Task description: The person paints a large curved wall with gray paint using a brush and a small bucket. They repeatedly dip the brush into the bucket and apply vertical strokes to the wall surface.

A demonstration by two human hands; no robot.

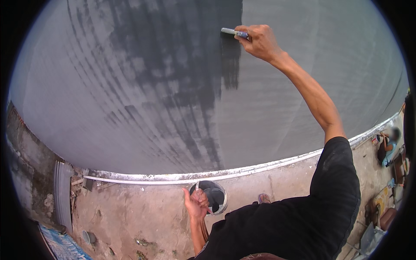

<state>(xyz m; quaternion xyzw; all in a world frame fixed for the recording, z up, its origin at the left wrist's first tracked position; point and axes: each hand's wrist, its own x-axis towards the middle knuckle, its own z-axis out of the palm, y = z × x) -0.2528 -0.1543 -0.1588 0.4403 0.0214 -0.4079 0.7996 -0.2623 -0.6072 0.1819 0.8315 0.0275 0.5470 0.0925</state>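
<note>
My right hand (258,40), high up on the wall (266,110), grips a flat paintbrush (228,31) by its handle. Below the brush runs a strip of dark, wet-looking grey paint (230,61) with a ragged lower end. To its left the dark coat is patchy and streaked; the wall to the right is a more even, lighter grey. My left hand (198,203) is closed round the pale handle (197,186) of a bucket (224,206) with dark grey paint (215,195) inside. The brush's bristles are hard to make out.
A white pipe (139,181) runs along the wall's foot. Grey corrugated sheeting (62,195) stands at left, with a small grey pot (88,237) on the concrete floor (130,211). Far right, a person (388,148) sits near the wall beside several household items.
</note>
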